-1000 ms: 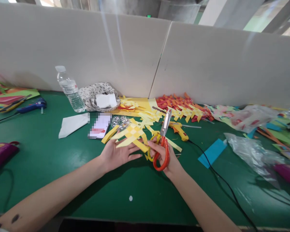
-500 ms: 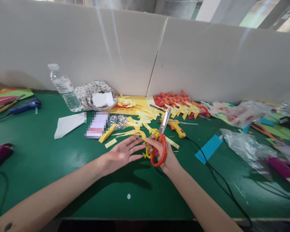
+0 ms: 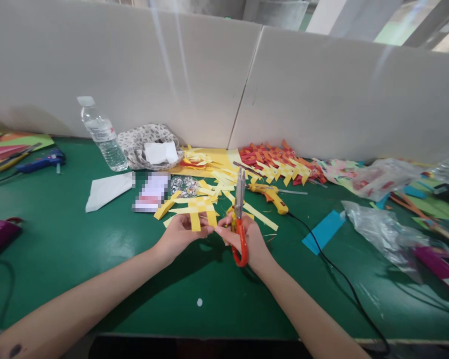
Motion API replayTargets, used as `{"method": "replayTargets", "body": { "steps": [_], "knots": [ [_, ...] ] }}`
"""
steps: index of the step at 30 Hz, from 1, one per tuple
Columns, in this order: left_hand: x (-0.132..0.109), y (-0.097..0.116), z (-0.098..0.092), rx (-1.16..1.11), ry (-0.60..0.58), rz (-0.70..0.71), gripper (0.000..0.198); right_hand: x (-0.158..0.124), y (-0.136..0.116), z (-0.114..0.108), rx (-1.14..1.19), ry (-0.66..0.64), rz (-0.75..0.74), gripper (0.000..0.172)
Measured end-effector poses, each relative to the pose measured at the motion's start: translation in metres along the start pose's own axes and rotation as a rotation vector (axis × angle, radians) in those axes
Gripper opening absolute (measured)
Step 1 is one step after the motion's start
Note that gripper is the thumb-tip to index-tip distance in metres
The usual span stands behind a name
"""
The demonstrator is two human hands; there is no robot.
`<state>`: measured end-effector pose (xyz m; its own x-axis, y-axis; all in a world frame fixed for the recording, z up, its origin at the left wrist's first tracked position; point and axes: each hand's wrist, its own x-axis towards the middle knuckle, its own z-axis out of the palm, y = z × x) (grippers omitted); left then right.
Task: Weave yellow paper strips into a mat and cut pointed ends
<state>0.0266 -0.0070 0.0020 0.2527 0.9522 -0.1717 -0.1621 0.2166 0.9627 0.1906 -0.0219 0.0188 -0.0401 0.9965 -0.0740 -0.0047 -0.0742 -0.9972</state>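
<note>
My left hand (image 3: pixel 180 235) is closed on a woven yellow paper piece (image 3: pixel 200 208), a small checkered weave with loose strip ends pointing down and to the sides. My right hand (image 3: pixel 251 240) holds a pair of scissors (image 3: pixel 240 199) with red and yellow handles, blades pointing up and away. The right thumb and fingertip also touch the lower edge of the woven piece at one strip end. Just beyond the hands lie loose yellow paper strips (image 3: pixel 260 215) and a yellow glue gun (image 3: pixel 271 197).
Behind are finished-looking red and yellow woven paper pieces (image 3: pixel 273 159), a water bottle (image 3: pixel 104 137), a patterned cloth bag (image 3: pixel 145 134) and a blurred-out phone (image 3: pixel 152 192). A black cord (image 3: pixel 336 271) crosses the right side near a blue paper strip (image 3: pixel 324 232) and plastic bags (image 3: pixel 383 232).
My left hand was spread open palm up; now it is closed on the woven yellow paper. The scissors turned more upright, and my right fingertips came to the paper's edge.
</note>
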Motion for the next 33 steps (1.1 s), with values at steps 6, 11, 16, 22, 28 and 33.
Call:
{"method": "replayTargets", "body": {
  "steps": [6, 11, 16, 22, 28, 33],
  "knots": [
    [0.000, 0.001, 0.002, 0.033, 0.024, 0.060, 0.027, 0.001, 0.004, 0.000, -0.093, 0.015, -0.065, 0.038],
    [-0.002, 0.005, 0.003, -0.010, 0.041, 0.062, 0.030, 0.000, 0.005, -0.004, -0.211, 0.015, -0.143, 0.034],
    [0.001, 0.014, -0.002, -0.202, 0.068, 0.082, 0.027, -0.004, 0.002, -0.008, -0.598, 0.067, -0.196, 0.029],
    [0.003, 0.017, -0.008, -0.295, 0.130, 0.172, 0.024, -0.005, 0.003, -0.004, -0.959, 0.112, -0.267, 0.040],
    [0.002, 0.018, -0.007, -0.213, 0.156, 0.237, 0.020, -0.007, 0.002, -0.002, -0.981, 0.053, -0.284, 0.047],
    [0.002, 0.017, -0.008, -0.145, 0.172, 0.245, 0.020, -0.008, 0.000, -0.002, -0.975, 0.051, -0.269, 0.046]
  ]
}}
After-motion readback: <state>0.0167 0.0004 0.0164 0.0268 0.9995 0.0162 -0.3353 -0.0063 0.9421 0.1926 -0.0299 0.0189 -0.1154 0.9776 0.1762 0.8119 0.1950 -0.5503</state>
